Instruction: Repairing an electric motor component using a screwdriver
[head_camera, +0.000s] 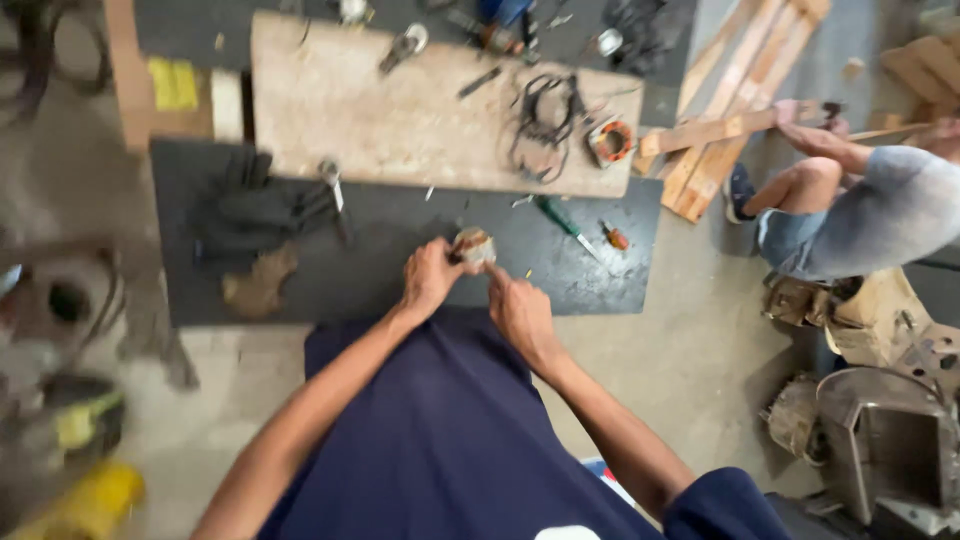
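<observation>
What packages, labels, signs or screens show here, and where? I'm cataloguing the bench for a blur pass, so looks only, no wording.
Yellow label or sheet: far left end of the bench, on a brown board; rectangular, flat, plain yellow; blurred.
White strip: just right of it; narrow, upright, pale; may be a package edge, cannot tell.
No signs or screens in view.
The left hand and right hand hold a small round part with no label visible.

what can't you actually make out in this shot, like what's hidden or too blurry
- Small round part, head view: both hands cover most of it, so its make-up is unclear.
- Left hand and right hand: fingertips hidden at the part, so each grip is unclear.
- Yellow objects at the lower left: motion blur, cut by the edge.
- Second person at right: cut off by the frame edge.
- Tools on the wooden board: too small to identify.
</observation>
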